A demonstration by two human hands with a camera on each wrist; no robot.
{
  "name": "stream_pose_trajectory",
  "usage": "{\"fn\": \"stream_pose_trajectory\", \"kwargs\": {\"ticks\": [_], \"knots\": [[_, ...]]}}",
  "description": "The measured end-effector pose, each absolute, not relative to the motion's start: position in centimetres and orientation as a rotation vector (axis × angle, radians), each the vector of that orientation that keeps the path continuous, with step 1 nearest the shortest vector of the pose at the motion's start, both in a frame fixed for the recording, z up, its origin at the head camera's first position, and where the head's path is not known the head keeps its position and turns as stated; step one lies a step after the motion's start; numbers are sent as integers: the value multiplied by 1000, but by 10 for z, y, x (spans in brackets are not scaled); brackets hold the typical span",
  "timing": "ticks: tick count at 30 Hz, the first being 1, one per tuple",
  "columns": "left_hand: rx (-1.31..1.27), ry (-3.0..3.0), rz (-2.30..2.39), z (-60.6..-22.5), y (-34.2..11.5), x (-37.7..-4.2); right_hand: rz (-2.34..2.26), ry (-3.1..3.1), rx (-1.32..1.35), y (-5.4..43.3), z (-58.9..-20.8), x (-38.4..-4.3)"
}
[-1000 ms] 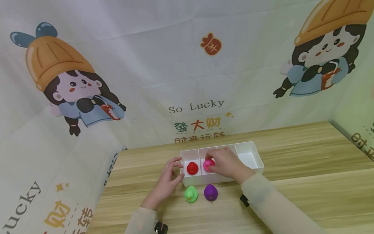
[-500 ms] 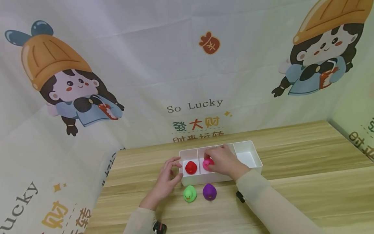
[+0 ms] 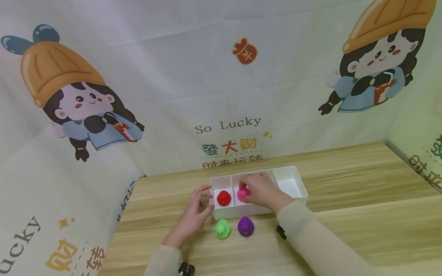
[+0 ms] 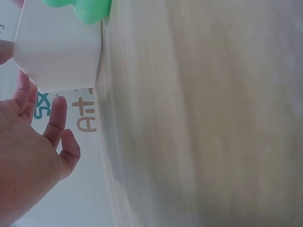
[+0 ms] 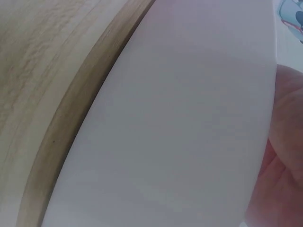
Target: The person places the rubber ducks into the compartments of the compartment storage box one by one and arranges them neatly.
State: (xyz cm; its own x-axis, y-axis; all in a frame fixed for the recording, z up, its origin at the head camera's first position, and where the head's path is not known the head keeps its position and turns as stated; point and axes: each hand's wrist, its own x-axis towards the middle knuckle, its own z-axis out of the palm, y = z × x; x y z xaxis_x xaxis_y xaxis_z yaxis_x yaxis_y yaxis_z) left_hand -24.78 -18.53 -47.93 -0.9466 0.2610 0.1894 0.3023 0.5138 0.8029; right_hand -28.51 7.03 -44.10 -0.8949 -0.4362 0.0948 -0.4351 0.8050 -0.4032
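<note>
A white divided box (image 3: pixel 229 212) stands on the table, its compartments in a row. The leftmost holds a red rubber duck (image 3: pixel 223 198). In the compartment beside it, my right hand (image 3: pixel 265 190) pinches a pink rubber duck (image 3: pixel 243 194) between thumb and fingers. My left hand (image 3: pixel 194 215) rests at the box's left end, thumb and fingertips touching it, fingers loosely bent. The left wrist view shows that hand (image 4: pixel 28 151) by the box wall (image 4: pixel 59 52). In the right wrist view the front wall (image 5: pixel 165 118) hides the duck and partly hides my hand (image 5: pixel 284 156).
In front of the box sit a green rubber duck (image 3: pixel 222 229) and a purple rubber duck (image 3: pixel 245 227). The wooden table (image 3: pixel 359 184) meets a printed cloth backdrop (image 3: pixel 172 126) at the back. The box's rightmost compartment shows no duck.
The whole scene shifts slightly left in the head view. Both hands keep their places at the box, the right still holding the pink duck in the second compartment.
</note>
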Motion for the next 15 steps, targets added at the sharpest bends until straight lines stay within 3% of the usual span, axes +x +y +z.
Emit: {"fn": "stream_pose_trajectory", "kwargs": {"ticks": [15], "knots": [[-477,-2718,-1435,-477,-184,-248,-929,3009,-812,80,-443,-273]]}}
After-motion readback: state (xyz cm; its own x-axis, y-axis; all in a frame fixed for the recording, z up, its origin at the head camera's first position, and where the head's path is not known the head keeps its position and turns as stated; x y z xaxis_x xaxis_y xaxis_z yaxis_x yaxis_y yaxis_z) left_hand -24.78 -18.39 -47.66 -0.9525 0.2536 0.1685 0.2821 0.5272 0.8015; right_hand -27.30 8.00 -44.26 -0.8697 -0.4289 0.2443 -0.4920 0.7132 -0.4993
